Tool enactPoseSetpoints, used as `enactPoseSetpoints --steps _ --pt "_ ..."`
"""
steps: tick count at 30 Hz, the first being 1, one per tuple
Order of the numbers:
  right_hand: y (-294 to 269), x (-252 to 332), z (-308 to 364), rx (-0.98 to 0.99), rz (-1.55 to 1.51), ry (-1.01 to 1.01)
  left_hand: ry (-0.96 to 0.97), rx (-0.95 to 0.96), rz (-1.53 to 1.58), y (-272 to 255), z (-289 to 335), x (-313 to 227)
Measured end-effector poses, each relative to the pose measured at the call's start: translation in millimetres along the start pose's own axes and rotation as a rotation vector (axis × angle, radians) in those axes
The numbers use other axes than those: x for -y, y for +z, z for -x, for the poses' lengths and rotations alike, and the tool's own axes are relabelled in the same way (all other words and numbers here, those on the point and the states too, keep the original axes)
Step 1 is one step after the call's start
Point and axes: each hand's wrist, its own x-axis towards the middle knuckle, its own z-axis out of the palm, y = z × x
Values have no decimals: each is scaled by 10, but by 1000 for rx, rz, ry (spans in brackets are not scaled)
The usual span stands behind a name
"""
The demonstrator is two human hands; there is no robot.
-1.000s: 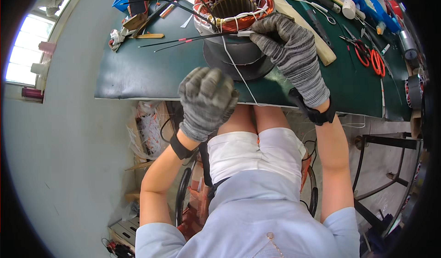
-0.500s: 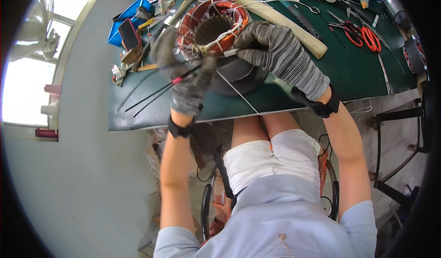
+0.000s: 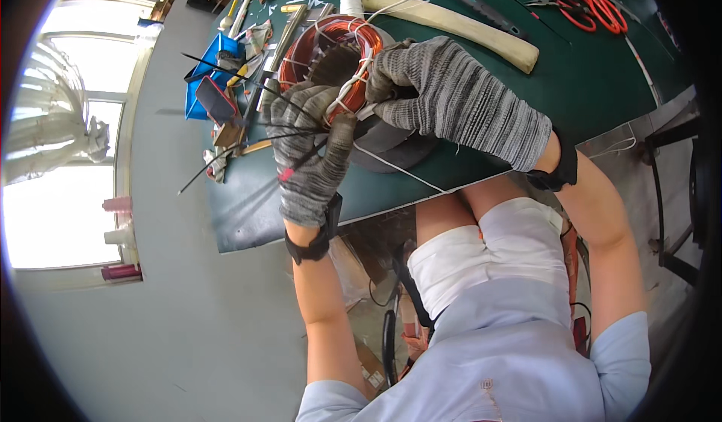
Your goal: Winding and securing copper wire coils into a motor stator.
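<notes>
A motor stator with copper windings, laced with white cord, stands near the table's front edge on a dark round base. My left hand, in a grey striped glove, is closed at the stator's near-left rim. Several black lead wires run between its thumb and fingers and fan out leftward; a pink mark shows on one bundle. My right hand, gloved alike, pinches the white cord at the near-right rim. The fingertips partly hide the cord there, and its tail hangs toward the table's edge.
A pale wooden bar lies behind my right hand, with red-handled scissors farther right. A blue bin, a phone and metal strips crowd the left. A white thread spool stands behind the stator.
The view has shifted, moving the table edge lower left. My left hand, blurred before, now closes against the winding's near rim. The black leads have swung up and spread apart.
</notes>
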Motion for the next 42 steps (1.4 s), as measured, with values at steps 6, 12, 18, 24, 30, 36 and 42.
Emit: enactPoseSetpoints --steps 6,12,18,24,30,36,42 --pt "-9 56 -1 0 73 90 -62 19 -51 -30 18 -208" --pt "199 -262 146 -194 103 -231 -211 -47 11 101 98 -122" --pt "315 -273 270 -366 463 -242 -164 -102 72 155 38 -167" --pt "328 -210 206 -346 444 -194 -100 -104 -28 97 57 -123" --pt "80 -320 27 -68 326 -209 -163 -189 69 190 51 -172" --pt "-68 -399 -258 145 389 -399 -147 -135 -2 224 46 -186" --pt "-359 -338 -558 391 493 -616 -245 -175 -28 266 6 -255"
